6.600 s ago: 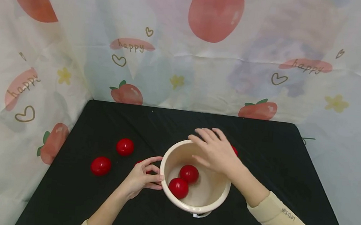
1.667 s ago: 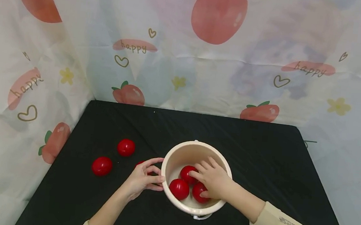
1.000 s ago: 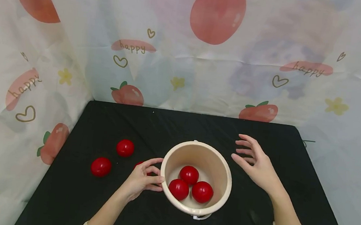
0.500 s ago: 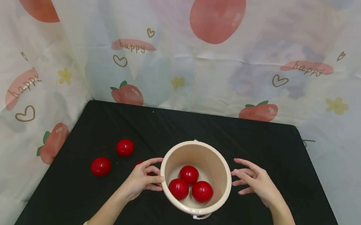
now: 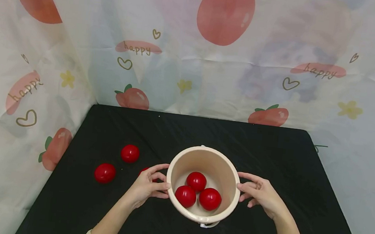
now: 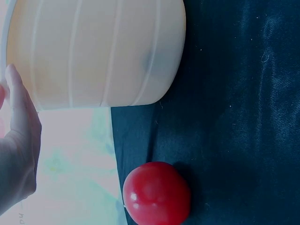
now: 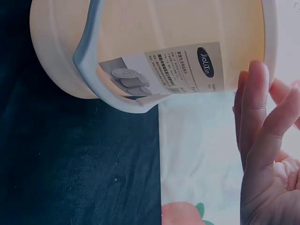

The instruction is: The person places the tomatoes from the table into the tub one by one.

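A cream bucket (image 5: 221, 168) stands on the black table, with three glossy red balls (image 5: 210, 199) clustered on its floor. My left hand (image 5: 144, 186) holds the bucket's left side, thumb on the rim and fingers against the outer wall. On the opposite side my right hand (image 5: 263, 195) grips the rim between thumb and fingers. In the right wrist view its fingers (image 7: 255, 103) lie just under the rim, beside the bucket's label (image 7: 183, 70). The pale handle (image 7: 91, 51) hangs down along the outer wall.
Left of the bucket, two red balls (image 5: 105, 173) lie on the black cloth (image 5: 266, 148). Another red ball (image 5: 144, 170) is mostly hidden behind my left hand. A printed fabric backdrop (image 5: 176, 24) rises behind the table and along its sides.
My right hand has let a third ball down into the bucket, withdrawn to the right, then come in to the bucket's right rim. My left hand and the bucket have stayed put.
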Available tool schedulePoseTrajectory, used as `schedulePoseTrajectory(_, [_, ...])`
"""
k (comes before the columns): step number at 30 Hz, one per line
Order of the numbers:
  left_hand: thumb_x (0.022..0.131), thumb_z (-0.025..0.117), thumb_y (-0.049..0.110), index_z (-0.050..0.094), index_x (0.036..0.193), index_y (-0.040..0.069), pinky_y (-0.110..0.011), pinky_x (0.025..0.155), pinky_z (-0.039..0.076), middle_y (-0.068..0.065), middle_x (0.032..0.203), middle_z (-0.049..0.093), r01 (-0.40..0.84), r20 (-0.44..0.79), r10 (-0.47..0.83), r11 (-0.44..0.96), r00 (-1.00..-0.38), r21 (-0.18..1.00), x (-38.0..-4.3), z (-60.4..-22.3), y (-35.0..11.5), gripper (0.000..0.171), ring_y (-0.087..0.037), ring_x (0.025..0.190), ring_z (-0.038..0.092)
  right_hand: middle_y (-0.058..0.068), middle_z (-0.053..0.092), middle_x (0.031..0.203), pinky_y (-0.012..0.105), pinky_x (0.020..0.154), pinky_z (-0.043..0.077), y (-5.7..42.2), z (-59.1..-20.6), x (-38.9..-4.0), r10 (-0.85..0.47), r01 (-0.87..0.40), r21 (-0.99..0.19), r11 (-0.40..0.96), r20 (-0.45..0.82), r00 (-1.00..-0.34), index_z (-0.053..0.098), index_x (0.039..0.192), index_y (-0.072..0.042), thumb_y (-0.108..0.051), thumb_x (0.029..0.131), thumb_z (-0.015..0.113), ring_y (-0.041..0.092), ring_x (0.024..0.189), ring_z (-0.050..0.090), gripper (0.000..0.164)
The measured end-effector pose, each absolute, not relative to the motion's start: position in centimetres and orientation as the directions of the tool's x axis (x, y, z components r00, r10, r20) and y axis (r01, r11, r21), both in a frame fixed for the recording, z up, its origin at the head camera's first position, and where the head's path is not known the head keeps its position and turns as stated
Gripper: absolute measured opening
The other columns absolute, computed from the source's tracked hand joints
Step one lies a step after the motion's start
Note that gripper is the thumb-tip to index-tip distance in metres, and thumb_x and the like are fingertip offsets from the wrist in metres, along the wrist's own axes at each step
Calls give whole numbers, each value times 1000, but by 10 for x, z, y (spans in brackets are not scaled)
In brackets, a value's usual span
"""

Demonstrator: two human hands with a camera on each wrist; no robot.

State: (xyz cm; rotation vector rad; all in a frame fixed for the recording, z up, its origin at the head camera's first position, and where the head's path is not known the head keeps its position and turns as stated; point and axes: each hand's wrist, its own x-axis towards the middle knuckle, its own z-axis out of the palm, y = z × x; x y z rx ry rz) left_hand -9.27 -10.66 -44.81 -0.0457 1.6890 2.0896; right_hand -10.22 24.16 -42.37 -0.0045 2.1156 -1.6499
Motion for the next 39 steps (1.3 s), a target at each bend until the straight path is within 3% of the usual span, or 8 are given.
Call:
schedulePoseTrajectory(8, [78,70,3,43,132,3,-42,67,54,-12,90,60,-307,-271,320,-67,-908,949,-92,-444,-108,60,-26,75,66,6,69,82,25,48,50,240,-425,-102,-259,261,-920,291,-339,-905,37,132,9,-17,86,63,18,64,65,59])
schedulePoseTrajectory(13, [77,73,10,51,126,8,-31,70,55,-10,94,59,18,-50,275,240,-960,971,-92,-436,-113,54,-20,74,64,6,69,83,25,48,50,239,-425,-102,-258,265,-921,286,-340,-904,37,133,9,-17,86,64,20,65,65,59])
schedulePoseTrajectory(17, [71,79,17,53,125,13,-33,77,54,-7,104,59,351,278,214,596,-936,723,-95,-430,-120,61,-20,90,59,6,68,82,25,48,50,239,-425,-102,-261,261,-923,282,-335,-905,37,133,9,-17,86,63,19,64,65,59])
schedulePoseTrajectory(21, [60,84,30,53,125,14,-46,83,49,-10,115,57,418,480,236,852,-845,316,-100,-438,-130,74,-27,101,52,5,68,82,24,48,50,240,-425,-102,-263,260,-925,276,-333,-905,37,133,9,-16,86,63,17,64,64,59])
schedulePoseTrajectory(23, [57,84,38,54,125,14,-51,87,45,-11,116,56,399,472,270,895,-839,198,-102,-449,-134,78,-30,104,50,5,68,82,24,48,50,240,-426,-102,-264,259,-926,274,-331,-906,36,133,9,-16,86,63,16,64,64,59])
schedulePoseTrajectory(26, [55,82,47,53,126,15,-53,91,39,-10,119,54,359,380,289,925,-879,127,-103,-470,-141,83,-30,107,47,5,68,82,24,48,50,240,-427,-102,-268,255,-929,269,-326,-907,37,133,9,-16,86,63,16,64,64,59])
schedulePoseTrajectory(31, [54,80,52,50,128,15,-53,95,34,-10,121,52,290,234,263,953,-936,88,-101,-501,-150,88,-30,108,45,3,68,81,23,47,50,239,-428,-102,-272,253,-932,261,-322,-907,37,133,9,-15,86,63,15,63,64,59])
schedulePoseTrajectory(39, [55,79,52,49,128,11,-53,95,32,-13,122,51,237,170,224,969,-960,64,-98,-525,-158,89,-31,109,44,3,68,79,23,47,50,240,-429,-102,-273,249,-933,258,-318,-908,37,133,8,-15,86,63,15,63,64,58])
